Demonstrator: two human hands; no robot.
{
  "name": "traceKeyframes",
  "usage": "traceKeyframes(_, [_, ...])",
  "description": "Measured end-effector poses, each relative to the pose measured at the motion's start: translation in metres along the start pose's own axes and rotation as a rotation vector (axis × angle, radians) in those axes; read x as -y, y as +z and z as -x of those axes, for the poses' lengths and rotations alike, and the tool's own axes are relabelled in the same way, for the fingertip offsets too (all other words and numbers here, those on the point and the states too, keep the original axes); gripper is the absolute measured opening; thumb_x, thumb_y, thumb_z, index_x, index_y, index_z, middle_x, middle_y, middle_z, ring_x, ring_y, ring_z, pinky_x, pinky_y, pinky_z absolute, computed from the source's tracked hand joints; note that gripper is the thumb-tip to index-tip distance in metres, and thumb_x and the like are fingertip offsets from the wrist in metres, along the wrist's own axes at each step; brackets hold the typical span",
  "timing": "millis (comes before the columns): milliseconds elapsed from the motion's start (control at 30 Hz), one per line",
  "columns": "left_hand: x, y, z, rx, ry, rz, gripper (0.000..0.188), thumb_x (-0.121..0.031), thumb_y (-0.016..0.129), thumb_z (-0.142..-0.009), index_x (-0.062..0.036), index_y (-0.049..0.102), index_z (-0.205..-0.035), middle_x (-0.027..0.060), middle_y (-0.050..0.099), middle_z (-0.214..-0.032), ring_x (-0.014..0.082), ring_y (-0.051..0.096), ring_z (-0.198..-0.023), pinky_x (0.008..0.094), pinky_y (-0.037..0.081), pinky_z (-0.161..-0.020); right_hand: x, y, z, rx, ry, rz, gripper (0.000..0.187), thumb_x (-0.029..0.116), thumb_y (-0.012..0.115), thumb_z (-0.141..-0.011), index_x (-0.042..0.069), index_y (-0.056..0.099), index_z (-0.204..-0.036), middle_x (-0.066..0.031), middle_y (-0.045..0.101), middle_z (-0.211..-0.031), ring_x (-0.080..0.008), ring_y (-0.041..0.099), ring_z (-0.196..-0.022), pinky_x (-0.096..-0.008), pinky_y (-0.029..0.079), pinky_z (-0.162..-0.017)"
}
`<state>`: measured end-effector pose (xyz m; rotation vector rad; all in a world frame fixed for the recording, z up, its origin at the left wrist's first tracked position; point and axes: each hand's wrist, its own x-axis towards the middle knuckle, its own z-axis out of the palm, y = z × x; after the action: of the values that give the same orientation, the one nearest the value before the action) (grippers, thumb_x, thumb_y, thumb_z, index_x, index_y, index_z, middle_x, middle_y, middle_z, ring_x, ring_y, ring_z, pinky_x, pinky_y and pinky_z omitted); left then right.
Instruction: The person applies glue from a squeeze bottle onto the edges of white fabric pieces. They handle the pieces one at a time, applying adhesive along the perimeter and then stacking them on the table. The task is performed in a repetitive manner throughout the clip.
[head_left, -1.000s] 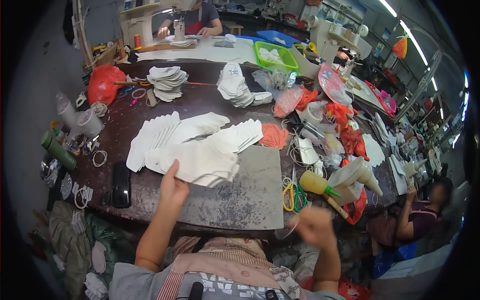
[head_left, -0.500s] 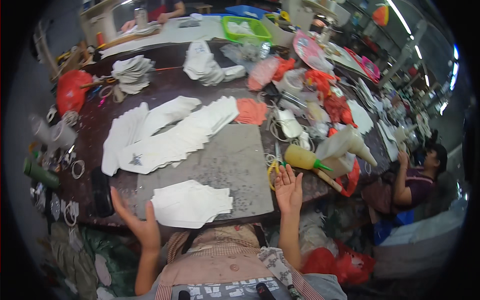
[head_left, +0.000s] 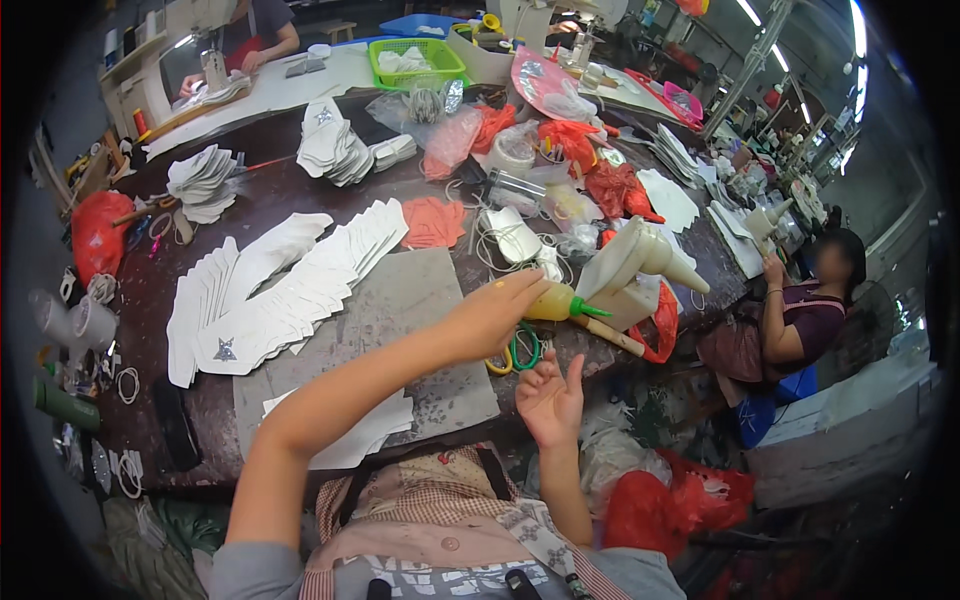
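Note:
My left hand (head_left: 497,318) reaches across the grey board, its fingers closed on the back end of a yellow squeeze bottle (head_left: 552,301) with a green nozzle pointing right. Just below the bottle are scissors with yellow handles (head_left: 498,362) and a green-handled pair (head_left: 525,345). My right hand (head_left: 553,402) is held palm up near the table's front edge, fingers loosely curled and apart, with nothing in it. Under my left forearm lies a stack of white cut pieces (head_left: 375,428), partly hidden. Fanned white pieces (head_left: 290,305), one with a silver star, lie farther left.
The grey board (head_left: 440,340) lies on the dark table. Right of the bottle stand a white jug-like container (head_left: 625,265) and a wooden-handled tool (head_left: 612,337). Red bags (head_left: 615,185) and cords crowd beyond. Another person (head_left: 800,310) sits at right; one works at the far side.
My left hand has left the side of the white stack, crossed to the right and taken hold of the bottle, which is slightly raised. My right hand's fingers have curled. The view has shifted.

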<state>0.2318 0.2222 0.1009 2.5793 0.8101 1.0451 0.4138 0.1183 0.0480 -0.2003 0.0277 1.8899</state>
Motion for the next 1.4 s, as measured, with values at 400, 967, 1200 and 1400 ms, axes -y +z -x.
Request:
traceKeyframes(400, [0.018,0.005,-0.013,-0.188,-0.442,0.876,0.07,-0.016,0.085,-0.074,-0.0062,0.042,-0.128,0.0161,0.059,-0.126,0.0268,0.06,-0.118,0.0387,0.05,-0.097,-0.007,-0.011,0.025,0.152,0.17,0.289,0.048,0.039,0.044,-0.105,-0.004,0.057,-0.122,-0.0184,0.069,-0.104,-0.0259,0.064,-0.096,-0.039,0.052,-0.086])
traceKeyframes(967, [-0.081,-0.092,0.135,-0.534,-0.458,0.982,0.073,0.0,0.078,-0.074,-0.011,0.034,-0.132,0.019,0.046,-0.143,0.0269,0.047,-0.132,0.0408,0.042,-0.106,-0.071,0.096,0.005,0.074,0.067,1.128,0.044,0.024,0.063,-0.097,-0.002,0.051,-0.13,-0.0087,0.065,-0.073,-0.0138,0.059,-0.051,-0.0248,0.047,-0.043])
traceKeyframes(1200, [-0.065,-0.094,0.157,-0.861,-0.692,1.149,0.069,0.001,0.074,-0.076,-0.0084,0.037,-0.134,0.007,0.053,-0.125,0.0194,0.052,-0.121,0.0359,0.044,-0.102,0.045,0.11,-0.082,-0.166,-0.549,1.935,0.049,0.007,0.067,-0.088,-0.006,0.051,-0.132,-0.013,0.066,-0.084,-0.0182,0.063,-0.066,-0.0296,0.048,-0.055])
traceKeyframes(1400, [-0.09,-0.084,0.179,-0.85,-0.632,0.962,0.073,0.001,0.08,-0.072,-0.0086,0.039,-0.131,0.0107,0.055,-0.13,0.0199,0.054,-0.122,0.0376,0.044,-0.104,-0.04,0.06,0.006,0.012,-0.309,1.69,0.03,-0.001,0.067,-0.083,-0.003,0.067,-0.113,-0.0137,0.066,-0.106,-0.022,0.068,-0.087,-0.0316,0.054,-0.074])
